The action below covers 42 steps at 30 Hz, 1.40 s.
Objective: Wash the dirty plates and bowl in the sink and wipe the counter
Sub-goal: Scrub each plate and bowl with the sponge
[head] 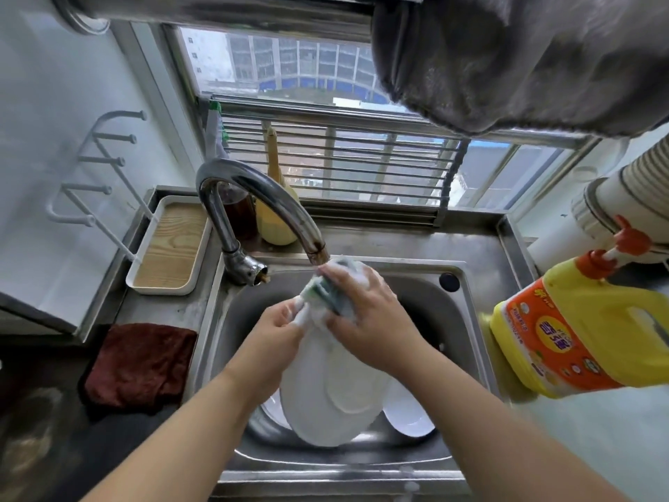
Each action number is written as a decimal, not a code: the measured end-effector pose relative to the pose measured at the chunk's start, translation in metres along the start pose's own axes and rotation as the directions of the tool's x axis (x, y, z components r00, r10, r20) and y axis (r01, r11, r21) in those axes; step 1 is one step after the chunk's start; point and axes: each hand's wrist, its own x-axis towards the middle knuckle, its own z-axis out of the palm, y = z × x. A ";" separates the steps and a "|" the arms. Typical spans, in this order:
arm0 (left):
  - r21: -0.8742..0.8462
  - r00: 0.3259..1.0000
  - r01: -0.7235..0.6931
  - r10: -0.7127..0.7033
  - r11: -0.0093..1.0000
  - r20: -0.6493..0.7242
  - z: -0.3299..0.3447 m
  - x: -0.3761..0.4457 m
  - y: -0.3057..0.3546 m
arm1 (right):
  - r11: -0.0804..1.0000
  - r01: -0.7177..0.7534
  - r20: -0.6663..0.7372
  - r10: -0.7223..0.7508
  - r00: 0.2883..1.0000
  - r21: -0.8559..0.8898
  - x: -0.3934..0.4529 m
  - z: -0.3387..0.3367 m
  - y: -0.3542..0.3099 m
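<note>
My left hand [277, 322] grips white plate [331, 385] rim, tilted over sink [427, 306] | right hand [362, 317] presses soapy sponge [325, 293] on plate under faucet [253, 197] | second plate [407, 411] in basin | red cloth [141, 364] on bench.

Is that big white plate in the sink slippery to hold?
Probably. The big white round plate looks wet and soapy where the right hand scrubs it with a sponge. It looks like stiff ceramic, so it might chip if the left hand lets go.
</note>
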 end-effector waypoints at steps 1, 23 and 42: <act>0.002 0.999 -0.020 0.021 1.000 -0.037 0.000 -0.003 -0.004 | 0.993 -0.102 0.025 0.101 0.995 0.060 0.005 -0.002 0.011; -0.136 0.996 0.082 -0.086 0.987 -0.027 -0.012 -0.039 -0.011 | 0.432 -0.479 0.072 0.680 0.729 0.764 -0.036 0.016 0.059; -0.016 0.995 -0.021 0.019 1.000 -0.095 0.013 -0.006 -0.017 | 0.962 -0.221 -0.112 0.240 0.964 0.159 0.000 0.023 0.002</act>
